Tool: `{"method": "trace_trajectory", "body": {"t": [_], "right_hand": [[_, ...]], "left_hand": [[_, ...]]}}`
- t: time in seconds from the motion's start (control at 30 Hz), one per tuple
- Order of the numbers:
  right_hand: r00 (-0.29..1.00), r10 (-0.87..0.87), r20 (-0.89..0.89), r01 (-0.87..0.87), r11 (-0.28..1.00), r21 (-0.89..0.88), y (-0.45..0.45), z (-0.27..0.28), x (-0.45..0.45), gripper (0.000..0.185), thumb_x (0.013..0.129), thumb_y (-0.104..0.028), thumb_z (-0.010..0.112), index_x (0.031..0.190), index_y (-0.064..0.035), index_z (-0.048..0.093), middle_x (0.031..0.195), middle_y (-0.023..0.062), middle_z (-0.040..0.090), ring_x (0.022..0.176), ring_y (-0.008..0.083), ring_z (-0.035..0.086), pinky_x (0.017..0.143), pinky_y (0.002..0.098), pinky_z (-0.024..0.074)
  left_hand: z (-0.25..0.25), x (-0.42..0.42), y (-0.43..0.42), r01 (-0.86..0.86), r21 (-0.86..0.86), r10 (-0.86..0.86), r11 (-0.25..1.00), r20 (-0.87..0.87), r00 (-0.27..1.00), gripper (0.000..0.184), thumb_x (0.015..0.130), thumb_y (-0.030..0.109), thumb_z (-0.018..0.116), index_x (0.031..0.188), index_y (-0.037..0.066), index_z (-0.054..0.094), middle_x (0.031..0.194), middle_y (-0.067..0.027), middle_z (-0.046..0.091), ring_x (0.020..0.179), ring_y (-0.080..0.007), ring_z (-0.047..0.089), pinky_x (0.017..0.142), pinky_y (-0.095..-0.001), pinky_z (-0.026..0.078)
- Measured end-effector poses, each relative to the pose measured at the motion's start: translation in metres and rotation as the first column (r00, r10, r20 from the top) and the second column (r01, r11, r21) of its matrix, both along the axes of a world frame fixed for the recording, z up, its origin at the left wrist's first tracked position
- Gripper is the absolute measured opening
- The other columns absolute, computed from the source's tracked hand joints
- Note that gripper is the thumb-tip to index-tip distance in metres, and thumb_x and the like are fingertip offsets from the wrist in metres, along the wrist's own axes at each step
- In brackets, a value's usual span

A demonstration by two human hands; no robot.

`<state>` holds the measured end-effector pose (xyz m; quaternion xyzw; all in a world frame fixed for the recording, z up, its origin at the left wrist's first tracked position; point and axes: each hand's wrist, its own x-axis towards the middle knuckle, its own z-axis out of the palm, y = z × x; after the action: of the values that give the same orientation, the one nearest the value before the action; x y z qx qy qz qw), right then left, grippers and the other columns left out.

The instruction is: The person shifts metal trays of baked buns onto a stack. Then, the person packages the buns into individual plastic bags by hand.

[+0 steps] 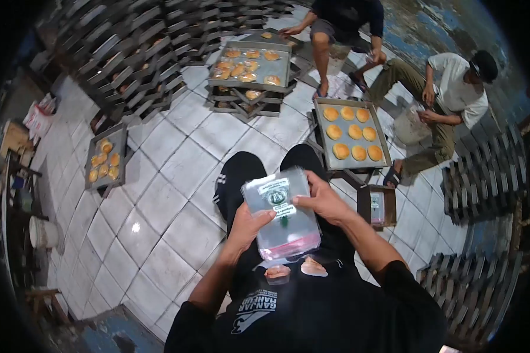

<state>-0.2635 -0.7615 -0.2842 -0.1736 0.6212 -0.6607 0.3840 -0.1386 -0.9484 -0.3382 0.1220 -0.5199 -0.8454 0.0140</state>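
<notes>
- A tray of nine buns (344,132) sits on other trays ahead and to the wearer's right.
- Nearer the wearer than that tray, and to its left, a stack of plastic bags (281,228) is held over the lap.
- The stack's long axis runs from the lap outward, the far end leaning left, away from the tray; the pink-edged end faces the body, and the green print fills the far half.
- The left hand (248,227) grips the stack's left edge, thumb flat on its upper face.
- The right hand (325,202), on the tray's side, pinches the right edge, thumb on the print; the fingers underneath are mostly hidden.
- Just nearer than the tray, a small box (364,203) holds a packet (377,210).
- Left of the tray and farther off stands a tray pile (271,67) with more buns; well left lies a smaller tray (118,140), also with buns.
- Beyond the tray sits a person in a dark top (348,15); to its right, a person in a pale shirt (456,88).
</notes>
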Motion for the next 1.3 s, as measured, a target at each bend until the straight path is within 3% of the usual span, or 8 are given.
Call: {"method": "trace_trajectory", "body": {"t": [0.2, 0.4, 0.5, 0.63, 0.73, 0.87, 1.0, 1.3], "right_hand": [[0.943, 0.145, -0.300, -0.055, 0.956, 0.288, 0.016, -0.050, 0.025, 0.068, 0.080, -0.007, 0.066, 0.139, -0.0022, 0.034, 0.115, 0.0162, 0.059, 0.107, 0.0245, 0.059, 0.094, 0.0341, 0.0453], [0.305, 0.151, -0.940, 0.082, 0.979, 0.184, 0.025, -0.018, 0.033, 0.075, 0.073, -0.025, 0.075, 0.136, -0.0014, 0.041, 0.142, 0.0238, 0.037, 0.131, 0.0418, 0.037, 0.108, 0.0478, 0.0314], [0.228, 0.265, -0.937, -0.009, 0.963, 0.270, 0.024, 0.002, 0.032, 0.047, 0.071, -0.014, 0.075, 0.113, -0.0052, 0.057, 0.115, 0.0121, 0.056, 0.114, 0.0327, 0.052, 0.104, 0.0504, 0.0345], [0.511, 0.233, -0.827, -0.167, 0.971, 0.170, 0.032, 0.013, 0.007, 0.025, 0.075, -0.003, 0.070, 0.099, -0.0042, 0.064, 0.090, 0.0090, 0.060, 0.085, 0.0283, 0.062, 0.081, 0.0358, 0.0493], [0.645, 0.289, -0.707, -0.363, 0.930, 0.049, 0.030, 0.020, -0.049, 0.024, 0.083, -0.005, 0.068, 0.107, -0.0021, 0.064, 0.089, 0.0074, 0.063, 0.082, 0.0227, 0.065, 0.071, 0.0313, 0.0502], [0.991, -0.132, 0.037, 0.130, 0.990, 0.051, 0.034, -0.074, -0.177, 0.019, 0.091, -0.017, 0.063, 0.102, -0.0014, 0.064, 0.087, 0.0026, 0.065, 0.087, 0.0112, 0.061, 0.078, 0.0266, 0.0489], [0.865, -0.017, -0.501, 0.335, 0.764, 0.552, 0.120, -0.308, -0.307, 0.029, 0.088, -0.028, 0.065, 0.100, -0.0012, 0.066, 0.089, 0.0116, 0.070, 0.083, 0.0201, 0.066, 0.075, 0.0340, 0.0506], [0.782, -0.375, -0.499, 0.601, 0.239, 0.763, 0.188, -0.418, -0.413, 0.061, 0.084, -0.044, 0.065, 0.116, 0.0071, 0.060, 0.113, 0.0280, 0.063, 0.106, 0.0380, 0.061, 0.085, 0.0413, 0.0497]], "left_hand": [[0.004, 0.033, 0.007, -0.349, -0.908, 0.111, 0.230, -0.332, 0.937, 0.075, 0.073, 0.008, 0.074, 0.140, 0.004, 0.042, 0.147, -0.0197, 0.037, 0.137, -0.0405, 0.031, 0.111, -0.0505, 0.026], [0.010, 0.049, 0.025, -0.268, -0.957, -0.052, -0.113, -0.263, 0.963, 0.044, 0.076, 0.011, 0.072, 0.119, 0.019, 0.067, 0.147, -0.0170, 0.039, 0.138, -0.0429, 0.028, 0.107, -0.0556, 0.029], [0.009, 0.047, 0.020, -0.396, -0.909, -0.197, -0.129, -0.367, 0.909, 0.056, 0.076, 0.011, 0.073, 0.130, 0.013, 0.058, 0.150, -0.0182, 0.035, 0.138, -0.0399, 0.031, 0.108, -0.0515, 0.031], [0.036, 0.024, 0.041, -0.222, -0.536, 0.109, 0.814, -0.234, 0.966, 0.052, 0.085, 0.015, 0.069, 0.131, 0.000, 0.051, 0.141, -0.0206, 0.046, 0.130, -0.0341, 0.046, 0.105, -0.0346, 0.039], [0.040, 0.002, -0.006, 0.401, -0.593, -0.355, 0.699, 0.199, 0.913, 0.025, 0.093, 0.013, 0.059, 0.108, -0.007, 0.063, 0.097, -0.0186, 0.069, 0.093, -0.0253, 0.068, 0.083, -0.0323, 0.052], [0.037, -0.061, -0.033, -0.086, -0.281, 0.164, 0.956, 0.267, 0.950, 0.020, 0.094, 0.017, 0.059, 0.085, 0.000, 0.061, 0.073, -0.0107, 0.066, 0.064, -0.0161, 0.064, 0.058, -0.0274, 0.051], [0.011, -0.120, -0.035, -0.362, -0.060, 0.366, 0.930, 0.215, 0.905, 0.020, 0.096, 0.019, 0.057, 0.090, -0.001, 0.058, 0.068, -0.0118, 0.064, 0.060, -0.0182, 0.064, 0.056, -0.0290, 0.051], [-0.003, -0.143, -0.030, -0.422, -0.096, 0.432, 0.902, 0.238, 0.870, 0.026, 0.097, 0.021, 0.054, 0.097, -0.004, 0.058, 0.079, -0.0153, 0.066, 0.058, -0.0218, 0.065, 0.054, -0.0324, 0.054]]}}
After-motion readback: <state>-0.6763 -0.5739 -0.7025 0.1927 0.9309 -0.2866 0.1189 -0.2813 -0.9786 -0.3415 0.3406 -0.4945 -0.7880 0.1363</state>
